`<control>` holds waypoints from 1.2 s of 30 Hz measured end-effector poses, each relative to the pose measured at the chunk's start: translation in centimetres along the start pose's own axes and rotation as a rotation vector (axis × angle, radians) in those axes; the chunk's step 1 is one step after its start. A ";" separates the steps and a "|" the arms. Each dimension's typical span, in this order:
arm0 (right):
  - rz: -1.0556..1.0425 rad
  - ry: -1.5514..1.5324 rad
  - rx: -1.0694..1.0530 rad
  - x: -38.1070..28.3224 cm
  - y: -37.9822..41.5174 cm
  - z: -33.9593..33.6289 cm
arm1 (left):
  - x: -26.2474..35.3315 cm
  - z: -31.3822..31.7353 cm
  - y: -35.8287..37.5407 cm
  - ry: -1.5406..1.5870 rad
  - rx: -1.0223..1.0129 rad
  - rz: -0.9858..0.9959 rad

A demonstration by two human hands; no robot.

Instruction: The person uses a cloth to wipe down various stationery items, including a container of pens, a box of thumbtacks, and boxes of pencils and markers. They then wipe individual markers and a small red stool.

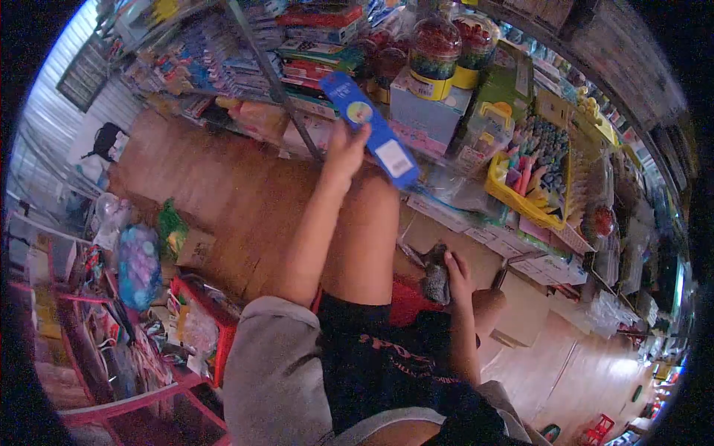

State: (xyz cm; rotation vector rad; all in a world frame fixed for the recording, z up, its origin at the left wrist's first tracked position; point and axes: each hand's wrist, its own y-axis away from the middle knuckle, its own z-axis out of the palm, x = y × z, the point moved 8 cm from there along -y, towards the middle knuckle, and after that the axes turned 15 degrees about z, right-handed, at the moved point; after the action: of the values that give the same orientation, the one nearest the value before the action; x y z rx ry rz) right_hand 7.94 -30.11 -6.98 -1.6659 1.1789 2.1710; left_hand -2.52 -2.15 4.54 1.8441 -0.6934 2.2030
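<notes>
My left hand (346, 152) is closed on the lower edge of a long blue package (376, 134), which has a round yellowish picture and a white label. It is raised in front of the shelf, above my bare knee. Lower and to the right, near my other thigh, my right hand (459, 276) is closed around a dark grey, fuzzy-looking item (435, 281). What exactly that item is cannot be made out. A red surface (406, 303) shows under my legs.
A yellow basket (526, 207) of pens, clear-domed containers (433, 49) and a pale blue box (425, 111) crowd the shelf ahead. At the lower left are a red crate (224, 336) and a blue bag (139, 267). Cardboard (522, 315) lies on the floor at right.
</notes>
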 end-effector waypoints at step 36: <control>0.352 -0.485 0.201 15.7 -5.3 -8.6 | -2.7 -6.8 -15.0 -1.770 -0.336 0.628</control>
State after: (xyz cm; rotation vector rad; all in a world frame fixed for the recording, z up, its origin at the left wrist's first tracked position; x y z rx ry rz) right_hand 11.51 -37.29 -23.82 -0.8282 1.5474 2.3595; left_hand -1.49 14.48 4.61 3.1379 -1.7788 -0.1832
